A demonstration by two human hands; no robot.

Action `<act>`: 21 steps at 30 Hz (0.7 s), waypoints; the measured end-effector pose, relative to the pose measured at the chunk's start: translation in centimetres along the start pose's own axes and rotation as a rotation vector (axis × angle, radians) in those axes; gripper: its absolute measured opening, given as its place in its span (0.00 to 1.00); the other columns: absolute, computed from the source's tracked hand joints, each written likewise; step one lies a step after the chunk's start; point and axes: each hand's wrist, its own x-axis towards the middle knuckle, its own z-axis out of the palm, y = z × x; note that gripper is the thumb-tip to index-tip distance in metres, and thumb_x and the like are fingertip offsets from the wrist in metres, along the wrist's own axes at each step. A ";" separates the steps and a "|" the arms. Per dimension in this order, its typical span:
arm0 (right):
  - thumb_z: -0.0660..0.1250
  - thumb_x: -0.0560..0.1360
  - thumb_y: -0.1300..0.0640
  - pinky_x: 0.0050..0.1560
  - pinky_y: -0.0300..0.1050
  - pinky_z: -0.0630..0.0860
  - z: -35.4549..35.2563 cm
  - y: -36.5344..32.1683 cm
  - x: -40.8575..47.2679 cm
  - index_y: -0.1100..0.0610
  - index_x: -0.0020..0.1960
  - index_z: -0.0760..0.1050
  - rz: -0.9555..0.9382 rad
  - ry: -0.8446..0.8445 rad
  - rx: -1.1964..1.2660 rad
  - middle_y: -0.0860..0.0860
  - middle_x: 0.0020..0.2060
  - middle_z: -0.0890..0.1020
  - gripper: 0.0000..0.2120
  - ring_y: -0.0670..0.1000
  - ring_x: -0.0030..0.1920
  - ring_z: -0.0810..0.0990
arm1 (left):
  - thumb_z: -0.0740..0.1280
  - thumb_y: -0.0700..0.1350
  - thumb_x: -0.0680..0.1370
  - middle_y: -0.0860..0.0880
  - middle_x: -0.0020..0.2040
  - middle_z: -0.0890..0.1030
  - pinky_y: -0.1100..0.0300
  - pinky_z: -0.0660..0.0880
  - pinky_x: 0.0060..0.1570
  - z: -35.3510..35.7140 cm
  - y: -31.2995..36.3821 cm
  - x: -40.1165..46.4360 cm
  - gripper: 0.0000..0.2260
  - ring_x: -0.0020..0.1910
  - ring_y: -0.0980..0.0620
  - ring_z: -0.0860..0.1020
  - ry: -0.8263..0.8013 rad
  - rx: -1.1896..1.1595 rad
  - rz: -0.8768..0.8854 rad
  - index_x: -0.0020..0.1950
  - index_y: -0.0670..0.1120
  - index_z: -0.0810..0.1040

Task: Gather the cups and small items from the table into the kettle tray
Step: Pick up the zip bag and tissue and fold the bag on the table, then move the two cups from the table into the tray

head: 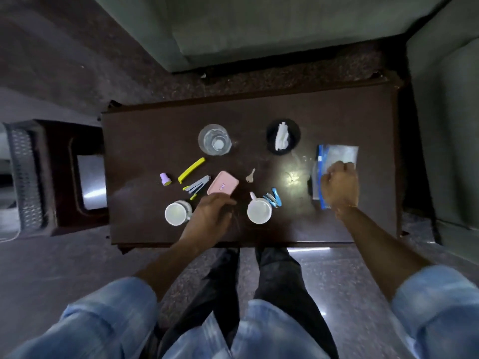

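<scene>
Our left hand [210,213] pinches the pink case [222,186] at its near edge; we should lift it level. Our right hand [340,187], fingers curled, grips the zip bag [337,154].

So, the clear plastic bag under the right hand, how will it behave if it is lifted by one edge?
The plastic bag looks thin and flat, so it will probably flop and hang. Its glossy film may slide on the smooth table. It seems light; the right hand already rests on it.
</scene>
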 end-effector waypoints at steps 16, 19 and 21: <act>0.72 0.65 0.51 0.56 0.54 0.76 7.7 -13.1 -12.4 0.56 0.71 0.62 -0.252 -0.307 -0.340 0.58 0.64 0.71 0.37 0.63 0.61 0.71 | 0.75 0.39 0.68 0.44 0.74 0.61 0.44 0.74 0.59 -1.1 -13.9 -3.3 0.39 0.68 0.38 0.64 -0.083 0.215 -0.429 0.75 0.49 0.61; 0.70 0.67 0.53 0.56 0.53 0.75 8.2 -12.9 -12.1 0.57 0.69 0.62 -0.253 -0.314 -0.344 0.59 0.64 0.72 0.33 0.63 0.61 0.72 | 0.71 0.38 0.71 0.44 0.68 0.66 0.46 0.77 0.53 -0.4 -14.8 -2.8 0.31 0.61 0.39 0.68 -0.072 0.320 -0.374 0.72 0.48 0.66; 0.72 0.66 0.54 0.52 0.55 0.77 8.1 -12.9 -12.2 0.59 0.67 0.65 -0.240 -0.301 -0.313 0.61 0.63 0.72 0.32 0.64 0.59 0.73 | 0.66 0.35 0.73 0.44 0.65 0.68 0.47 0.78 0.48 -0.3 -15.3 -2.6 0.25 0.58 0.40 0.70 -0.045 0.356 -0.357 0.69 0.49 0.68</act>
